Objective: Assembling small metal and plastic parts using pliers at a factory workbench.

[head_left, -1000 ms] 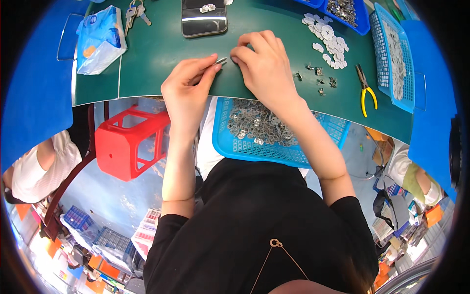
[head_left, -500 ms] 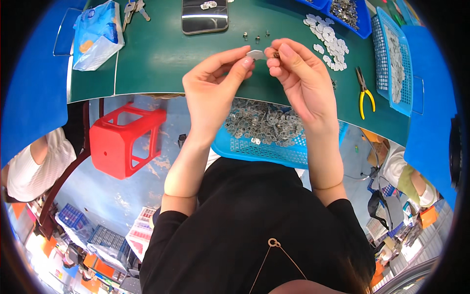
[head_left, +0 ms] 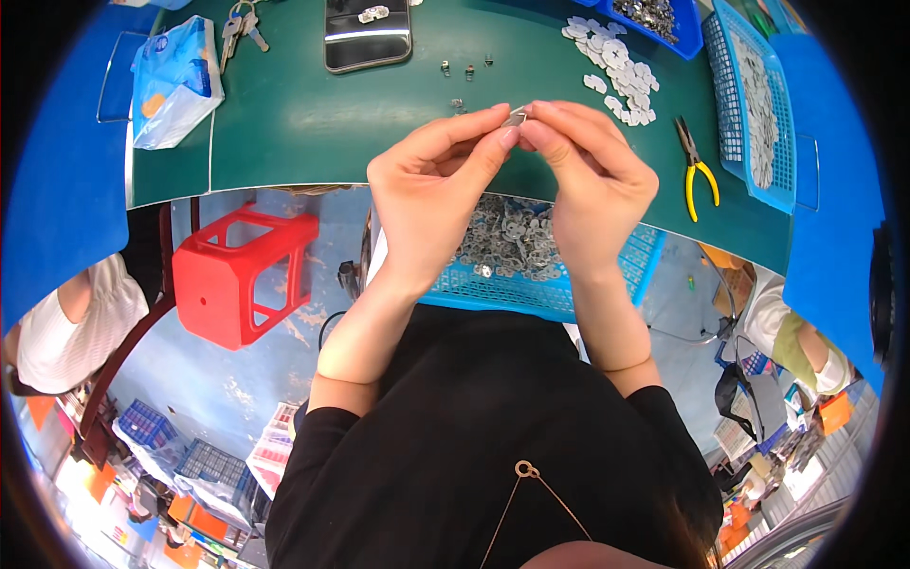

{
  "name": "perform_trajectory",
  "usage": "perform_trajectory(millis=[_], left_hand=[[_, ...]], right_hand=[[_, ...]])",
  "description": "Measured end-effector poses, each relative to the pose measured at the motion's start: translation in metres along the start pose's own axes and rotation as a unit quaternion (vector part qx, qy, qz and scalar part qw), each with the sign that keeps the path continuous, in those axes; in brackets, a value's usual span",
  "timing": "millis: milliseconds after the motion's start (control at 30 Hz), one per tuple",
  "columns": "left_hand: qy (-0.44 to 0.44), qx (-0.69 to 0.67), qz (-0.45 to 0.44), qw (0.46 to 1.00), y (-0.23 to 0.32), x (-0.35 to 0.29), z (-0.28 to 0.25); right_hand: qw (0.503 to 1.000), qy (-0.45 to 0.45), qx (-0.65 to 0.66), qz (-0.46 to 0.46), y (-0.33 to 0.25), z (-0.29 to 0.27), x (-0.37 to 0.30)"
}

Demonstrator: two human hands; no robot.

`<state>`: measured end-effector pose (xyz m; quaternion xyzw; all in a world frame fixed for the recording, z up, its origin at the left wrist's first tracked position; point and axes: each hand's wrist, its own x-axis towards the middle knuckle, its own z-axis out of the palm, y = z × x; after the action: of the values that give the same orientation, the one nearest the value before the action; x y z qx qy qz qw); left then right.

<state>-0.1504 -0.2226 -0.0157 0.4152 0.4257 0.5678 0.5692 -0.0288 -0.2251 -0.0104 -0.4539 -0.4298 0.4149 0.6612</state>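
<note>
My left hand (head_left: 427,185) and my right hand (head_left: 599,180) meet over the near edge of the green table. The fingertips of both are pinched on a small flat white piece (head_left: 515,119), mostly covered by the fingers. Whether a second, smaller part lies in the right fingers cannot be made out. Several tiny metal clips (head_left: 470,73) lie just beyond my left fingers. Beneath my hands, a blue basket (head_left: 483,301) at my lap holds a heap of small grey-white pieces (head_left: 512,237).
White flat pieces (head_left: 621,71) are spread at the far right, before a blue bin (head_left: 697,43) of metal parts. Yellow-handled pliers (head_left: 700,175) and a light-blue basket (head_left: 782,180) lie farther right. A phone (head_left: 368,43), keys (head_left: 245,30), a tissue pack (head_left: 175,85) and a red stool (head_left: 213,284) are leftward.
My hands have come together at the fingertips; before, the left held the white piece and the right a small brownish metal part, slightly apart. The table things have shifted left in view.
</note>
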Motion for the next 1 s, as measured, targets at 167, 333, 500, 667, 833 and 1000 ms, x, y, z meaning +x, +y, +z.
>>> perform_trajectory(millis=[167, 333, 500, 667, 833, 1000], left_hand=[[-0.029, -0.013, -0.009, 0.999, 0.005, 0.0, 0.0], [-0.035, -0.024, -0.016, 0.999, 0.005, 0.0, -0.001], [-0.039, -0.025, -0.003, 0.999, 0.004, -0.001, 0.001], [-0.049, -0.014, 0.029, 0.998, 0.001, -0.003, 0.004], [-0.028, -0.078, 0.003, 0.997, 0.004, -0.004, 0.01], [-0.009, -0.146, -0.044, 0.988, 0.0, -0.001, 0.004]], right_hand=[[0.957, -0.035, -0.205, -0.205, -0.002, -0.006, 0.0], [0.93, -0.053, -0.251, -0.263, -0.003, -0.008, 0.003], [0.906, -0.056, -0.291, -0.303, -0.004, -0.006, 0.003], [0.901, -0.047, -0.326, -0.284, -0.01, -0.004, 0.0], [0.886, -0.064, -0.34, -0.308, -0.004, -0.008, -0.005], [0.928, -0.103, -0.274, -0.232, -0.011, -0.014, -0.016]])
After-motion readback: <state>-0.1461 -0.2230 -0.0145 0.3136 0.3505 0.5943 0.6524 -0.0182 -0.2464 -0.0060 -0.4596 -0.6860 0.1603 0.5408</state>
